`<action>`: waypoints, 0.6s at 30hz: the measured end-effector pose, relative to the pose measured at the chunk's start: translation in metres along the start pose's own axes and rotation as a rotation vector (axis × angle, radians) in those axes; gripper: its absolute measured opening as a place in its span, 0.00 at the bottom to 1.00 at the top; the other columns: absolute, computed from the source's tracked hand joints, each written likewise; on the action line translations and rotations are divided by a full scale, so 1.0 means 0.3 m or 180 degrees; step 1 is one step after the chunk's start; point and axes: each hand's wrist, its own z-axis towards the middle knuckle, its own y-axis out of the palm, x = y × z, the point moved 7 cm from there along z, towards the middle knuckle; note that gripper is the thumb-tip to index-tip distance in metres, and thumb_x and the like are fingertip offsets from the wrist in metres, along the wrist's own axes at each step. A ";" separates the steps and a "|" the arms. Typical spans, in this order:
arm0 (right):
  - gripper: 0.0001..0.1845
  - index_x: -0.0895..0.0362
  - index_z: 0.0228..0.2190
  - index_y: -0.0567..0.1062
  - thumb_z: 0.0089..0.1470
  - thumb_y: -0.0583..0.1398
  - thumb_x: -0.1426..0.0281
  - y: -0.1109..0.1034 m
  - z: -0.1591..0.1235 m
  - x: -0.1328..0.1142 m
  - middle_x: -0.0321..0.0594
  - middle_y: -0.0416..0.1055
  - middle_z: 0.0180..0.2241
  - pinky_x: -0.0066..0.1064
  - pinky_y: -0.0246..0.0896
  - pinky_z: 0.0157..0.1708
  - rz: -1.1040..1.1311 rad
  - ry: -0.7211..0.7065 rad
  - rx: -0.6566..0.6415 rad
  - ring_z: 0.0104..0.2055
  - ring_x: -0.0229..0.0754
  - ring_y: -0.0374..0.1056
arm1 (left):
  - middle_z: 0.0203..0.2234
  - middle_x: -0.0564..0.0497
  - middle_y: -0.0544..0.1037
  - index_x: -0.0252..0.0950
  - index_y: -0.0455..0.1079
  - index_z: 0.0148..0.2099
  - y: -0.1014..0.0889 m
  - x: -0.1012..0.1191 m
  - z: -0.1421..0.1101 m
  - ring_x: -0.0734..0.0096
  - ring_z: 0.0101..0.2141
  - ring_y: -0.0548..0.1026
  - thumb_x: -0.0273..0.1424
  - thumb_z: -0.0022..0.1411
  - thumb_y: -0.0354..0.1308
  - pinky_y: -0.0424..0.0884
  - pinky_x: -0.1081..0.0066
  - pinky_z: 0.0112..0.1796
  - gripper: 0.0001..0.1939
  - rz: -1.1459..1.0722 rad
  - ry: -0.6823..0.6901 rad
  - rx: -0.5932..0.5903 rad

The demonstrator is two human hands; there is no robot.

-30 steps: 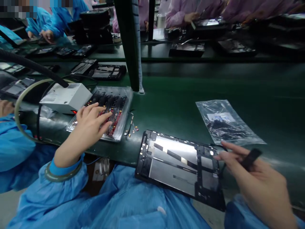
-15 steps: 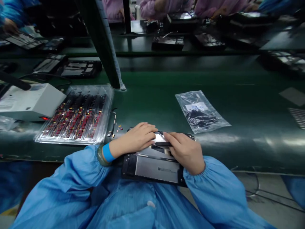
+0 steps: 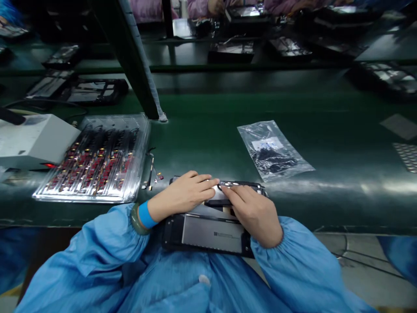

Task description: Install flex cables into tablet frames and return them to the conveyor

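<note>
An opened flat electronic device, like a phone or small tablet, lies at the table's front edge against my body. Its near half [image 3: 211,234] is a black frame with a grey battery panel; its far half [image 3: 239,184] shows a silver plate and small parts along the top edge. My left hand [image 3: 187,191] lies over the left of the far half, fingers bent round it, index fingertip on the top edge. With fingers pressed together, my right hand [image 3: 254,211] grips the right side, fingertips near the silver plate. Both thumbs are mostly hidden.
A clear tray [image 3: 94,161] of red and black flex parts is on the left, beside a white box [image 3: 35,139]. Loose cables [image 3: 152,171] lie near it. A plastic bag [image 3: 273,152] of black pieces lies right. A slanted post [image 3: 137,65] rises behind. Co-workers sit across.
My left index finger has stretched out along the top edge, and my right fingertips have shifted slightly down, uncovering more of that edge. The view has turned slightly.
</note>
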 end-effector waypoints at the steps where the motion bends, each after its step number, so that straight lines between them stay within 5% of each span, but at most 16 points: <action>1: 0.14 0.64 0.43 0.75 0.63 0.51 0.77 -0.003 -0.004 0.002 0.45 0.76 0.35 0.33 0.57 0.32 0.0042 0.0029 -0.0038 0.34 0.43 0.66 | 0.58 0.45 0.70 0.35 0.68 0.46 0.000 0.006 -0.001 0.57 0.55 0.68 0.27 0.69 0.48 0.66 0.62 0.42 0.09 0.0101 0.0031 -0.0022; 12: 0.16 0.63 0.42 0.76 0.60 0.50 0.81 -0.011 -0.009 0.009 0.44 0.75 0.35 0.32 0.59 0.32 0.0131 0.0177 -0.0068 0.34 0.42 0.68 | 0.58 0.45 0.70 0.34 0.69 0.47 0.005 0.009 0.002 0.57 0.54 0.69 0.26 0.69 0.47 0.66 0.61 0.43 0.10 0.0026 0.0009 0.0025; 18: 0.16 0.62 0.43 0.75 0.60 0.50 0.82 -0.015 -0.028 0.013 0.44 0.75 0.36 0.32 0.61 0.34 0.0244 0.0074 -0.0185 0.36 0.42 0.68 | 0.57 0.43 0.71 0.32 0.61 0.60 0.012 -0.031 -0.001 0.64 0.55 0.68 0.25 0.70 0.44 0.65 0.64 0.45 0.18 -0.0624 -0.0223 0.0059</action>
